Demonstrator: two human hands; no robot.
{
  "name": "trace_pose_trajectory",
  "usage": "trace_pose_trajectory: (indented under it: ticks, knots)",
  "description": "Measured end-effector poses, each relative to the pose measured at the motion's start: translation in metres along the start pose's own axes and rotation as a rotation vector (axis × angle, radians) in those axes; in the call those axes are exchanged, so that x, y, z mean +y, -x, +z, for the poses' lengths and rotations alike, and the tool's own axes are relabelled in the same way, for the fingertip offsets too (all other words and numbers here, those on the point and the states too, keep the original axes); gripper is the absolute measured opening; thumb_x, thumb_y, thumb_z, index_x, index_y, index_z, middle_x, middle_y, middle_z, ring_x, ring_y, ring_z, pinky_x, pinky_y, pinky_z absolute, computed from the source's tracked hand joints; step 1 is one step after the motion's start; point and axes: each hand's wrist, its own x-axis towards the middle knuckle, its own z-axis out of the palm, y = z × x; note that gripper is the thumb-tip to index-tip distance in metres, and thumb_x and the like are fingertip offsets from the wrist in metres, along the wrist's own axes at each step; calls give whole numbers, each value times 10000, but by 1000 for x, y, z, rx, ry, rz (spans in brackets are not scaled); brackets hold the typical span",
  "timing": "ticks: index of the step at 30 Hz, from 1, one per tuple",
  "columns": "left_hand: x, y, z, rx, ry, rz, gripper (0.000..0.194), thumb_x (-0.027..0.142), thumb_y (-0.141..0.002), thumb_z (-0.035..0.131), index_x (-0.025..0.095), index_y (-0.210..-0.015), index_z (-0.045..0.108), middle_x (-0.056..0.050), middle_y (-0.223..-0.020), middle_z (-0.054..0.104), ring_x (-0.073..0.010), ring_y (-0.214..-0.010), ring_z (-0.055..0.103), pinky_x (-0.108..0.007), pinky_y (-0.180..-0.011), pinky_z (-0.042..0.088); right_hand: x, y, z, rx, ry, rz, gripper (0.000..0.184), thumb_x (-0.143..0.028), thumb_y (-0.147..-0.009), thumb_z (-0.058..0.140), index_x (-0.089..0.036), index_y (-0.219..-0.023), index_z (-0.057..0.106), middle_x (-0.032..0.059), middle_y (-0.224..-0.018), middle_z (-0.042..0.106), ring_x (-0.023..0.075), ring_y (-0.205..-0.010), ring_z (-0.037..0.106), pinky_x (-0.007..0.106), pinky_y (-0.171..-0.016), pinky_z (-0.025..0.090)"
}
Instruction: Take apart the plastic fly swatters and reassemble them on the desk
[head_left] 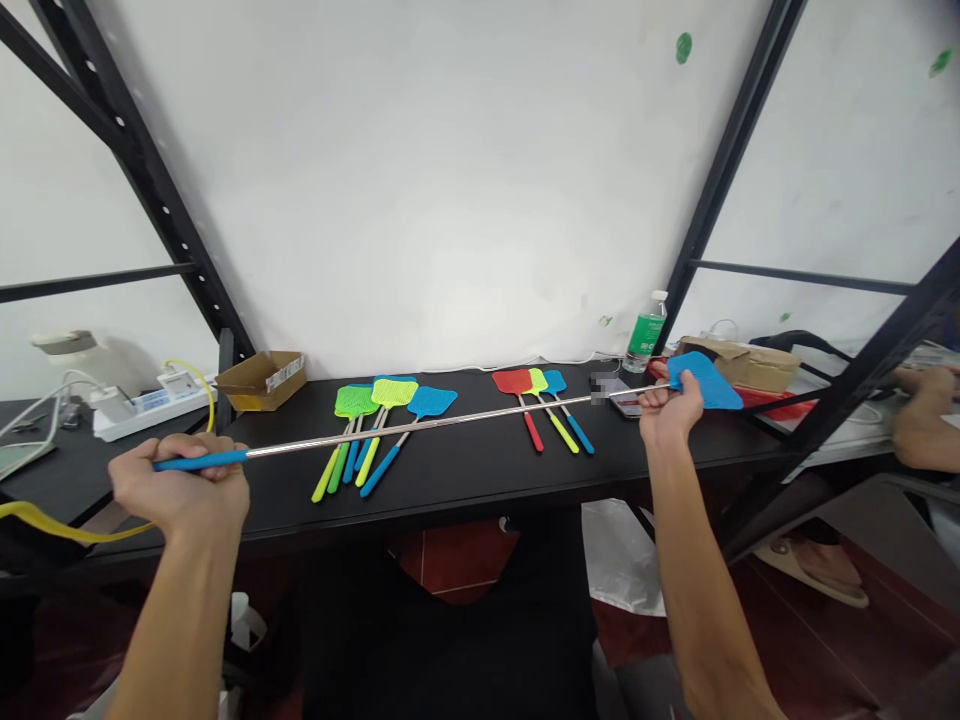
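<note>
A blue fly swatter (435, 423) with a long, extended metal rod spans the view above the black table. My left hand (184, 485) is closed around its blue handle at the left. At the right, my right hand (670, 408) grips the thin rod just below the blue paddle, fingers closed. Behind the rod, a group of green, yellow and blue fly swatters (395, 393) lies fanned out on the table, handles toward me. Farther right lie a red fly swatter (513, 382), a yellow one (559, 425) and a blue one (577, 428), their rods short.
On the black table (465, 465) stand an open cardboard box (259, 385) and a green-labelled water bottle (646, 335). A phone (624, 397) lies near my right hand. A white power strip (154, 408) is at left. Black shelf posts (739, 130) flank the table. Another person's arm (926, 420) shows at right.
</note>
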Motion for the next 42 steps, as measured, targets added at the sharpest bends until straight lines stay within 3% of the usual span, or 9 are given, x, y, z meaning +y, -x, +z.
trace_pose_trajectory:
  ticks: [12,17,22,25,28,32,37,42]
  knots:
    - [-24,46,36,-105,-14,-145,331,247,-735,402,205,-408,436,4,-350,253,-110,-328,276,-267,-411,287,35,45,43,-93,27,22,395,-546,-930,511,-197,-802,645,-106,-418,240,74,-350,253,205,-367,270]
    - [-30,58,44,-165,-27,-191,332,265,-765,415,205,-446,484,21,-348,266,-106,-328,259,-258,-415,289,39,53,48,-179,44,72,385,-528,-940,511,-192,-827,662,-99,-430,257,69,-366,256,194,-382,269]
    - [-15,38,34,-77,-2,-207,338,240,-755,377,206,-432,470,17,-334,253,-108,-324,245,-265,-424,326,15,46,42,-361,23,179,212,-411,-867,637,-206,-817,628,-52,-521,440,85,-433,385,198,-404,341]
    - [-2,14,16,1,17,-178,308,252,-736,379,206,-433,416,24,-356,247,-100,-325,220,-249,-376,248,-4,37,33,-381,-23,208,193,-408,-844,631,-216,-836,615,1,-687,603,123,-506,507,228,-390,385]
    - [8,-4,-2,63,-4,-108,261,261,-713,386,209,-458,398,29,-372,253,-102,-328,214,-249,-347,196,-16,30,22,-454,52,321,201,-385,-838,631,-196,-904,646,18,-707,631,133,-488,527,234,-351,376]
    - [11,-8,-7,13,-36,-97,229,274,-675,404,213,-454,411,26,-348,247,-109,-328,221,-250,-349,193,-16,27,9,-544,238,397,185,-295,-761,718,-181,-882,636,1,-610,611,136,-402,520,218,-291,341]
    - [12,-1,-2,-31,-35,-108,175,268,-609,392,221,-440,397,29,-334,246,-111,-323,208,-253,-362,226,-20,31,-5,-818,404,418,373,-409,-702,771,-165,-944,626,40,-600,651,180,-370,575,226,-264,364]
    - [15,-1,-2,-75,-37,-79,168,266,-603,390,227,-440,395,32,-324,225,-117,-322,172,-266,-363,188,-35,41,-12,-836,419,411,341,-395,-685,760,-182,-948,717,88,-773,736,240,-624,701,305,-489,553]
